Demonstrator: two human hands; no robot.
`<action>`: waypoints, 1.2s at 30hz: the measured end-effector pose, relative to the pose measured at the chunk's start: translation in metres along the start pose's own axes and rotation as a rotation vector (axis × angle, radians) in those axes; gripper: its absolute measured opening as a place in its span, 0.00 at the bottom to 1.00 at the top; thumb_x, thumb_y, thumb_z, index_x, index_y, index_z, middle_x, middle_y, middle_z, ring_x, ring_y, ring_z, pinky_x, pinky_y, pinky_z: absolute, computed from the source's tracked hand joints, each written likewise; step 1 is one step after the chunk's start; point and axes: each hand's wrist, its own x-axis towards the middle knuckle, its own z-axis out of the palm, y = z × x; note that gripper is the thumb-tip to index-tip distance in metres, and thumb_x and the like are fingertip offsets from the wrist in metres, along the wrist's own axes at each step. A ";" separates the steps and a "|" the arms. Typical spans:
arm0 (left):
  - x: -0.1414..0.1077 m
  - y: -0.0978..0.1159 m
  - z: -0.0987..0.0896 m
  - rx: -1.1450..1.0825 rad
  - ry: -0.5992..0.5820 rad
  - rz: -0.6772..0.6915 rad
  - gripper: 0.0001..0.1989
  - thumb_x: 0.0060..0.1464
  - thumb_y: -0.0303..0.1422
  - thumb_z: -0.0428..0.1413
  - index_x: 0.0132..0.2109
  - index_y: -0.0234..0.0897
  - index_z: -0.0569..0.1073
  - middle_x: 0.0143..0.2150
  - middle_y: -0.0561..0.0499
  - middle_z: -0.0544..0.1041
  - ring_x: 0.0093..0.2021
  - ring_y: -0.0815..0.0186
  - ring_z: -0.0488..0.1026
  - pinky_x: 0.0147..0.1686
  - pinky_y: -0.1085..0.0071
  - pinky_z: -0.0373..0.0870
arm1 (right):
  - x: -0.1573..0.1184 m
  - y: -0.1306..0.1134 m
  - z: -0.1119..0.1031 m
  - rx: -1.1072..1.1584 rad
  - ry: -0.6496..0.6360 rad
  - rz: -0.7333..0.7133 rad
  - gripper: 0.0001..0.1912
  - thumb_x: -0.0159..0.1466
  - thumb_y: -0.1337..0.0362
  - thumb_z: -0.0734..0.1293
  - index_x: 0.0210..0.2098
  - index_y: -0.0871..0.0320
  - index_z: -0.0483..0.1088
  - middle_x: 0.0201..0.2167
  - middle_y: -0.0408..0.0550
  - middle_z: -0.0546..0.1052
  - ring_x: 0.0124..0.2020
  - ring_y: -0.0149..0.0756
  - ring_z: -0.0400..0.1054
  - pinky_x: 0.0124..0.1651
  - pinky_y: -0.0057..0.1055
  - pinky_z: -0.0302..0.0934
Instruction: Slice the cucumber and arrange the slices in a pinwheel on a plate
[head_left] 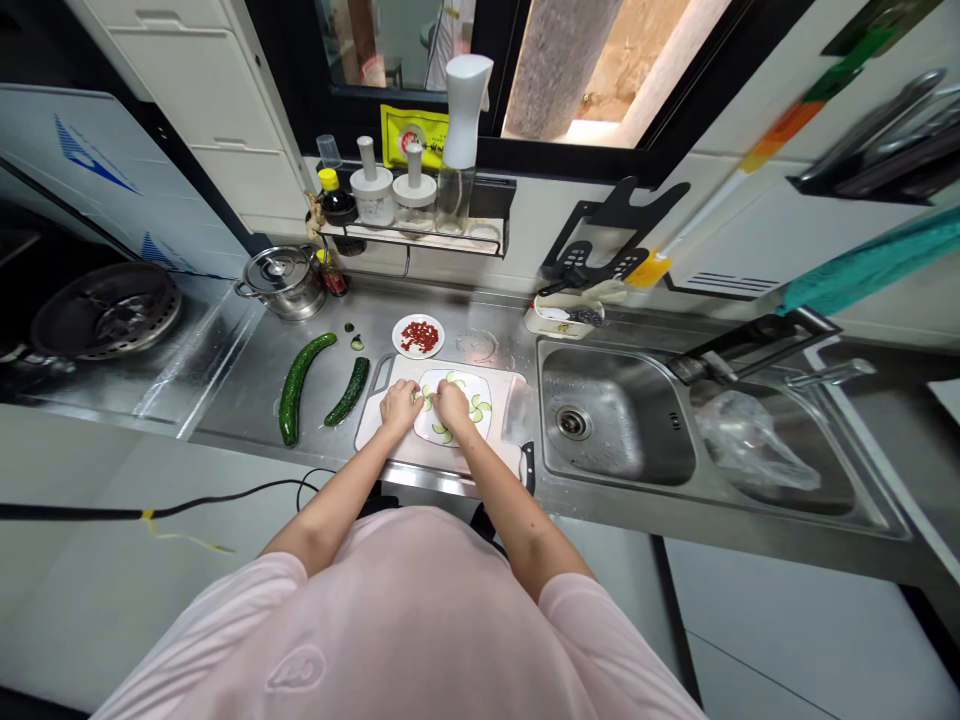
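A white square plate (433, 428) lies on the pale cutting board (375, 420), with green cucumber slices (480, 407) laid on it in small pinwheel shapes. Over the plate's left edge, my left hand (401, 405) has its fingers closed at a cucumber slice (426, 398). My right hand (452, 405) reaches down onto the plate's middle, its fingers drawn together; what is between them is hidden. A knife with a black handle (529, 467) rests at the board's right edge. Behind the board stands a small white dish of chopped red pieces (420, 336).
Left of the board lie a long cucumber (298, 390), a shorter cut one (348, 392) and small end pieces (356, 342). A lidded pot (285, 283) stands behind them. To the right is the sink (615, 415), with a plastic bag (754, 440) in its second basin.
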 end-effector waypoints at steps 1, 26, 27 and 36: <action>-0.001 0.000 0.000 0.004 0.013 0.025 0.10 0.55 0.38 0.52 0.44 0.44 0.72 0.43 0.48 0.71 0.45 0.61 0.67 0.40 0.69 0.63 | 0.000 0.001 -0.001 0.003 0.005 0.000 0.12 0.65 0.60 0.60 0.44 0.60 0.66 0.42 0.53 0.72 0.39 0.36 0.67 0.37 0.27 0.54; 0.006 -0.003 0.000 0.016 0.018 0.188 0.10 0.55 0.35 0.53 0.41 0.43 0.78 0.46 0.47 0.69 0.48 0.59 0.63 0.45 0.66 0.63 | -0.023 0.003 0.014 -0.033 -0.028 -0.050 0.14 0.68 0.59 0.55 0.50 0.52 0.64 0.45 0.49 0.71 0.42 0.36 0.67 0.40 0.29 0.55; 0.006 -0.003 0.000 0.014 0.019 0.190 0.10 0.55 0.35 0.53 0.41 0.43 0.78 0.46 0.47 0.69 0.48 0.59 0.63 0.45 0.66 0.63 | -0.024 0.002 0.013 -0.036 -0.034 -0.046 0.14 0.68 0.59 0.55 0.50 0.52 0.64 0.45 0.49 0.71 0.42 0.36 0.67 0.40 0.29 0.55; 0.007 -0.001 0.000 0.003 0.007 0.185 0.10 0.55 0.34 0.53 0.41 0.43 0.78 0.46 0.47 0.70 0.49 0.59 0.63 0.48 0.66 0.63 | -0.025 0.001 0.013 -0.031 -0.027 -0.028 0.14 0.68 0.59 0.55 0.50 0.52 0.63 0.45 0.49 0.71 0.42 0.37 0.68 0.40 0.29 0.55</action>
